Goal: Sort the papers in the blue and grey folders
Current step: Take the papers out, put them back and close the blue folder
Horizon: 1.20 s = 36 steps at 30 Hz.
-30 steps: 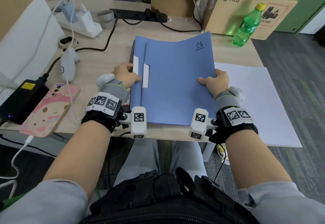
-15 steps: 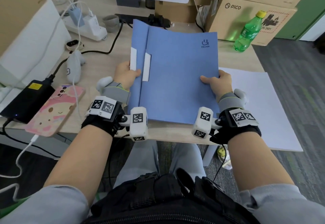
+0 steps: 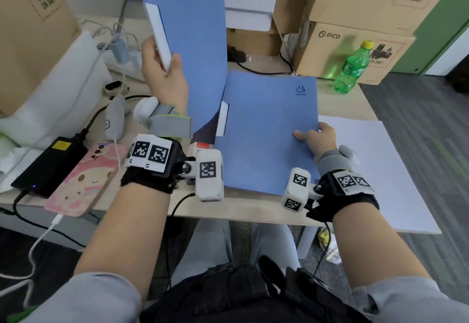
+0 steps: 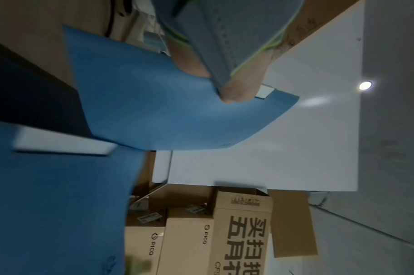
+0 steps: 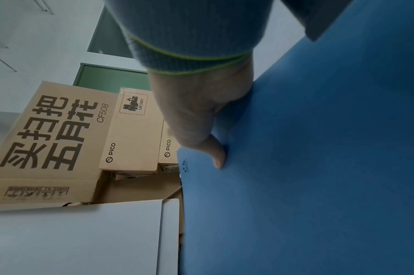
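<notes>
You've got two blue folders in play: the raised blue folder (image 3: 200, 43) stands nearly upright over the left-centre of the bench (image 3: 253, 208), its white spine label (image 3: 158, 36) facing left, and the flat blue folder (image 3: 266, 132) lies on the bench just right of it, logo at the far right corner. A dark sheet (image 3: 204, 131), maybe the grey folder, shows in the gap under them; can't tell. Your left hand (image 3: 165, 79) is gripping the raised folder at its near-left edge, thumb curled over the front by the label. Your right hand (image 3: 317, 137) is pinching the flat folder's right edge, thumb on top, fingers hidden underneath. Progress: early by my read, folders only being separated, neither open, no papers visible inside. Large white sheet (image 3: 380, 170) lies on the right, partly under the flat folder, overhanging the bench. Still to do: open up, sort papers.
</notes>
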{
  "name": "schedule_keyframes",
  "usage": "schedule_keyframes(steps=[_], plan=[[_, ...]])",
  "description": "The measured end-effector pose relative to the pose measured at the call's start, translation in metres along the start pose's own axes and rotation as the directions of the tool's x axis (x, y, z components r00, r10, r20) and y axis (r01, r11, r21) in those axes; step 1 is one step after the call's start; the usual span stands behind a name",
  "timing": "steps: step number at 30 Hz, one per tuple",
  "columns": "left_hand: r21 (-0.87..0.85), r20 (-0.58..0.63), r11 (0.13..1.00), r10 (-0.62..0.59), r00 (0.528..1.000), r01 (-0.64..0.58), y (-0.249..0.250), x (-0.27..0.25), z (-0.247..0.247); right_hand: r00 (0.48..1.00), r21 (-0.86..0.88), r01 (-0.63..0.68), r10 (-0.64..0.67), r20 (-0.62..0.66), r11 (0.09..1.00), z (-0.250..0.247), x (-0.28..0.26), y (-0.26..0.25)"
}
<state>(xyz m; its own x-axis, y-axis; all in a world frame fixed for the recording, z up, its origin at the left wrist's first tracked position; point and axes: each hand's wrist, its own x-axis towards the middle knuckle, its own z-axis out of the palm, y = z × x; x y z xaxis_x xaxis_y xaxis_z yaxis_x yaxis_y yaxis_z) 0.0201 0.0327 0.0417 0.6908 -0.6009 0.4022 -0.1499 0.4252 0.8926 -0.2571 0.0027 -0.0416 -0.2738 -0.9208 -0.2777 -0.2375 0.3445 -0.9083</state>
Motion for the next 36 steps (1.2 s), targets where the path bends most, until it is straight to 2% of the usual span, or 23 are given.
schedule_keyframes(steps=[6,13,15,17,21,24,29,31,36], plan=[[-0.072,0.057,0.994,0.082,0.995,-0.078,0.018,0.005,0.016,1.000,-0.044,0.009,-0.008,0.011,0.999,0.011,0.001,-0.001],[-0.059,0.146,0.998,0.033,0.989,-0.024,0.009,-0.004,0.021,0.992,-0.024,0.043,-0.040,0.120,0.999,0.038,0.000,-0.020],[-0.041,0.147,0.999,0.003,0.989,0.003,0.004,-0.004,0.019,0.994,-0.097,0.065,-0.056,0.096,0.993,0.042,0.003,-0.023],[-0.018,0.149,0.999,-0.033,0.988,0.036,-0.004,-0.004,0.015,0.994,-0.204,0.107,-0.105,0.020,0.973,0.040,0.001,-0.027],[0.015,0.188,0.991,-0.131,0.973,0.130,-0.020,-0.010,0.014,0.951,-0.103,0.273,-0.285,-0.122,0.956,0.036,-0.004,-0.035],[0.060,0.260,0.976,-0.218,0.941,0.210,-0.031,-0.021,0.017,0.944,-0.025,0.306,-0.307,-0.121,0.952,0.030,-0.004,-0.035],[0.122,0.329,0.956,-0.294,0.897,0.268,-0.048,-0.045,0.025,0.928,-0.081,0.301,-0.311,-0.206,0.950,0.004,-0.005,-0.018],[0.195,0.411,0.947,-0.315,0.856,0.255,-0.053,-0.049,0.024,0.918,-0.122,0.320,-0.339,-0.206,0.940,-0.005,-0.005,-0.009],[0.368,0.548,0.884,-0.458,0.700,0.289,-0.054,-0.056,0.017,0.913,-0.150,0.326,-0.352,-0.208,0.934,-0.030,-0.008,0.006]])
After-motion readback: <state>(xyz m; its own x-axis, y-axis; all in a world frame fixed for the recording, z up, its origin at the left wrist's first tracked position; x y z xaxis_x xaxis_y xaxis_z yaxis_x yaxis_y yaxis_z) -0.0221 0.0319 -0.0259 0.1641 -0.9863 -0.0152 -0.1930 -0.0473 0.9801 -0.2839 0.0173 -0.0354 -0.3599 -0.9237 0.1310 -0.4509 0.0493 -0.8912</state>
